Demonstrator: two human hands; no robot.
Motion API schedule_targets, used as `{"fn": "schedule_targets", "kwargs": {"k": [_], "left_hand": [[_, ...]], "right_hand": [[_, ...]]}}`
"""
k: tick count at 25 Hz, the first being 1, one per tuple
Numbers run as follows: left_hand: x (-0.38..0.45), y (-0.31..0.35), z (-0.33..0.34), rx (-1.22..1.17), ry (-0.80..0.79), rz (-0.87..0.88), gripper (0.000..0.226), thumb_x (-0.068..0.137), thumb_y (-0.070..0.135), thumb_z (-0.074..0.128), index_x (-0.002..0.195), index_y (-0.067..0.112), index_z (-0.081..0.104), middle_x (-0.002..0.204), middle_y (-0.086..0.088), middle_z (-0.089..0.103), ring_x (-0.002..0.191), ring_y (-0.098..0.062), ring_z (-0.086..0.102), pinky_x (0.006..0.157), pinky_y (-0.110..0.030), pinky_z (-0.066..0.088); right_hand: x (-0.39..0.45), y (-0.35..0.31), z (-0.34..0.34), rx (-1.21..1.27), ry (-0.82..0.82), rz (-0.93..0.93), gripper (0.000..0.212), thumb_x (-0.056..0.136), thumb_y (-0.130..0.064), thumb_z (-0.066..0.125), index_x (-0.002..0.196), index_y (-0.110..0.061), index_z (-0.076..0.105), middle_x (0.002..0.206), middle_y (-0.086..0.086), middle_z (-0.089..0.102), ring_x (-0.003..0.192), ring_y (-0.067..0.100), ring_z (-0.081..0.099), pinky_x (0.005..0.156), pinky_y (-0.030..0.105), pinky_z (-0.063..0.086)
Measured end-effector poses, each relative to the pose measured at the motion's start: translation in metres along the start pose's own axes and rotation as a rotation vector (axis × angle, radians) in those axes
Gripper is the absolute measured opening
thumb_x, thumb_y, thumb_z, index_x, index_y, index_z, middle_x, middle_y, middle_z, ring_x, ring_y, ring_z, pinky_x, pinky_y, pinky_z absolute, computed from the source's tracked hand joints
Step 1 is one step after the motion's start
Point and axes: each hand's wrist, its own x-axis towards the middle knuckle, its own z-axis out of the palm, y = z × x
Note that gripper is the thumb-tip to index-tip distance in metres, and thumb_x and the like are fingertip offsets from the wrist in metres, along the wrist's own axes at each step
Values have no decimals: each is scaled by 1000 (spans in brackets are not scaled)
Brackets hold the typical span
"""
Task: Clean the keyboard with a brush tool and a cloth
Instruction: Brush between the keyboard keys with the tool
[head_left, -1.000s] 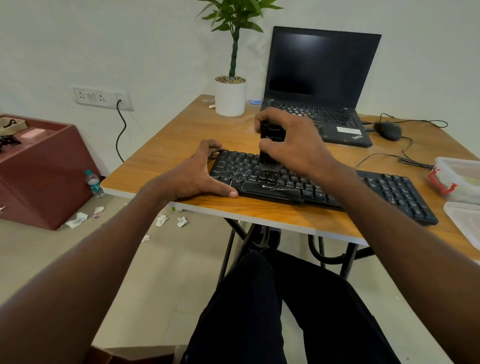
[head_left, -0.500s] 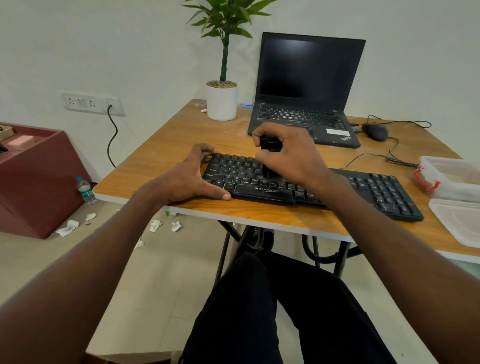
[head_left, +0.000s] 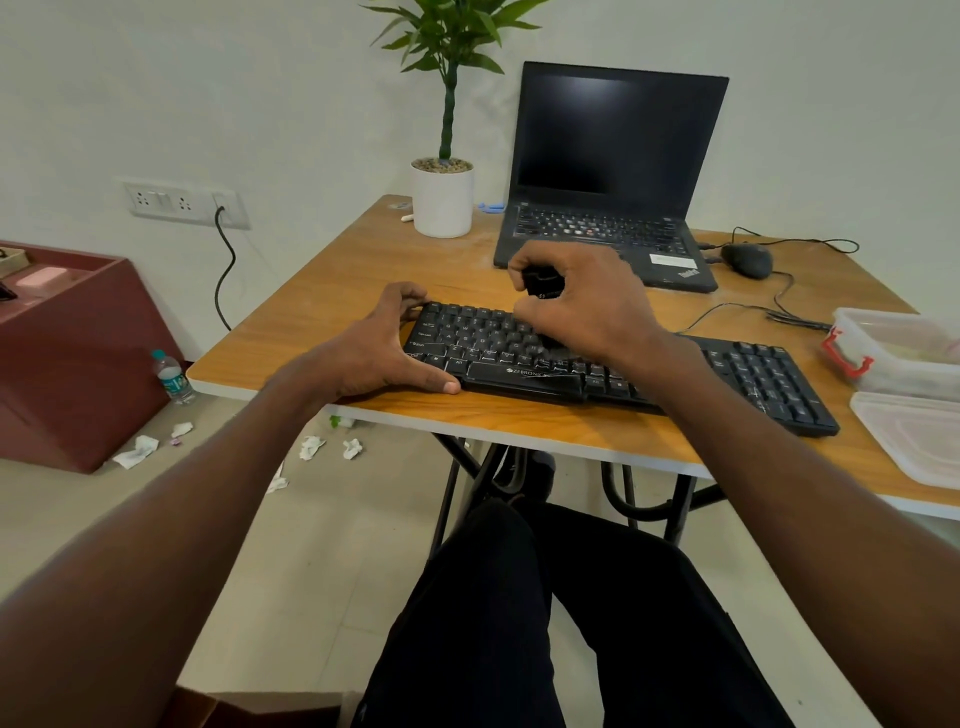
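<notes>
Brushing stage, head view. Your right hand (head_left: 587, 296) grips the black brush tool (head_left: 543, 283), fingers and thumb curled round its body, with its lower end down among the middle keys of the keyboard (head_left: 519, 348). Compared with a second ago the hand sits lower on the tool and the tool stands closer to the keys, so less of its body shows above your fingers; the bristles themselves are hidden behind the hand. Your left hand (head_left: 374, 353) has not moved off its post: it holds the keyboard's left end, thumb laid along the front edge and fingers hooked over the far corner. The keyboard lies where it lay, near the front edge of the table (head_left: 322, 291). Judged from this, you are mid-stroke on the centre block; the number pad at the right end looks untouched, and no cloth can be made out, so the wiping step is not begun.

Edges and room: the keyboard's front edge runs just inside the table edge, leaving little margin toward you. Beyond the keys, the laptop (head_left: 613, 171) stands close behind your right hand. To the right, the mouse cable (head_left: 727, 312) trails near the keyboard's far side, and the plastic box (head_left: 893, 343) and its lid (head_left: 914, 431) sit just beside the number pad. Open tabletop lies to the left, toward the potted plant (head_left: 444, 197).
</notes>
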Motion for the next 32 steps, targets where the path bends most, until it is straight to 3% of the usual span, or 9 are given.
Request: {"fn": "schedule_targets", "kwargs": {"k": [3, 7, 11, 15, 20, 24, 27, 29, 32], "left_hand": [[1, 0, 1, -6, -5, 8, 145, 33, 75, 97, 152, 36, 23, 156, 9, 36, 147, -10, 34, 124, -39, 34], [2, -2, 0, -12, -5, 1, 143, 35, 72, 98, 152, 37, 23, 154, 12, 36, 146, -10, 34, 124, -38, 35], [2, -2, 0, -15, -7, 10, 142, 40, 68, 98, 154, 37, 21, 153, 16, 34, 147, -9, 32, 123, -36, 33], [3, -3, 0, -18, -5, 9, 141, 41, 65, 99, 155, 36, 21, 154, 15, 34, 148, -8, 31, 123, -35, 33], [4, -4, 0, 5, -5, 16, 139, 42, 65, 98, 155, 35, 21, 158, 12, 33, 148, -8, 30, 123, -34, 33], [3, -2, -1, 16, -5, 16, 137, 43, 65, 97, 153, 36, 22, 154, 14, 34, 147, -7, 31, 123, -34, 33], [2, -3, 0, 13, -3, 22, 139, 43, 64, 98, 155, 37, 20, 159, 11, 33, 148, -7, 30, 122, -32, 33], [2, -2, 0, 6, -3, 27, 141, 43, 64, 98, 156, 37, 18, 162, 9, 31, 149, -7, 30, 120, -30, 32], [3, -3, 0, 4, -4, 30, 142, 43, 64, 97, 157, 37, 18, 163, 9, 31, 149, -7, 30, 119, -28, 33]], "right_hand": [[-3, 0, -3, 130, -69, -38, 21, 85, -21, 68, 101, -33, 64, 97, -14, 64, 87, 10, 61, 72, 28, 55], [-3, 7, -12, -42, 22, 87, 16, 81, -30, 69, 95, -35, 65, 91, -20, 65, 87, 6, 61, 72, 31, 55], [-13, 8, -13, 170, -51, 56, 21, 86, -21, 70, 102, -33, 64, 99, -18, 63, 92, 9, 62, 73, 27, 58], [-12, 19, -22, -137, 74, 195, 18, 82, -33, 70, 99, -35, 64, 97, -18, 66, 92, 10, 62, 72, 33, 55], [-23, 12, -20, 248, -80, 41, 23, 88, -16, 70, 106, -29, 63, 103, -12, 62, 91, 14, 63, 71, 31, 61], [-25, 29, -32, 51, 39, 105, 18, 83, -27, 70, 99, -33, 64, 98, -15, 64, 94, 12, 62, 80, 46, 60], [-26, 27, -31, 173, 115, 62, 20, 90, -21, 68, 107, -30, 63, 104, -13, 64, 98, 11, 64, 79, 37, 62], [-33, 22, -27, 271, 39, 0, 18, 94, -17, 68, 111, -24, 63, 107, -8, 63, 97, 8, 63, 77, 26, 60], [-42, 30, -31, 134, 42, 7, 15, 89, -23, 69, 102, -29, 64, 100, -10, 63, 90, 9, 61, 72, 32, 60]]}}
